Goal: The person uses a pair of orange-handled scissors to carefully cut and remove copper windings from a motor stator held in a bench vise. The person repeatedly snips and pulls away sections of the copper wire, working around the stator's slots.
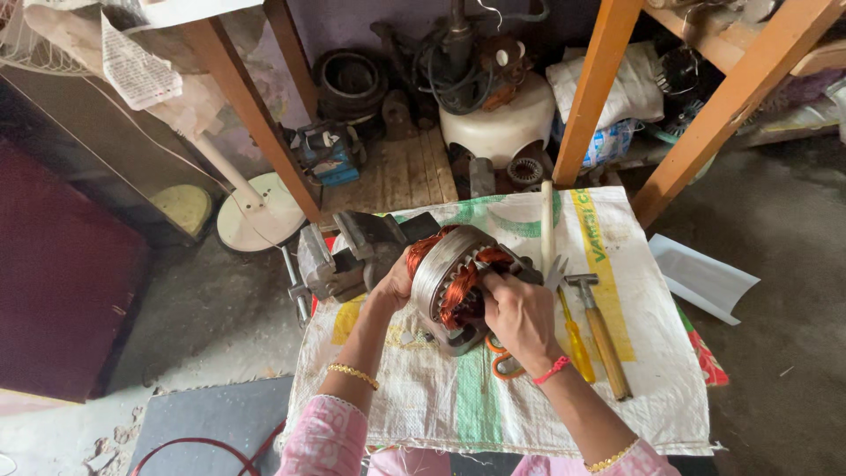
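The stator core [441,264] looks like dull grey laminated metal, its windings [463,295] glossy copper-red wire; the bench vise [348,256] is matt, worn grey metal; the sack [529,370] under them is coarse woven plastic cloth, white with green and yellow print; the hammer [599,330] has a steel head and smooth bare wood handle; the screwdriver [575,339] handle is shiny yellow plastic; the floor [775,353] is rough grey concrete.

A grey bench vise [339,256] sits at the left edge of a woven white sack [546,388] spread on the floor. On the sack lie a hammer [599,330], a yellow-handled screwdriver [575,339] and orange-handled scissors [504,361]. Behind stand 2 orange wooden legs [595,88], a white plastic stool [502,123] and a pale fan base [260,211].
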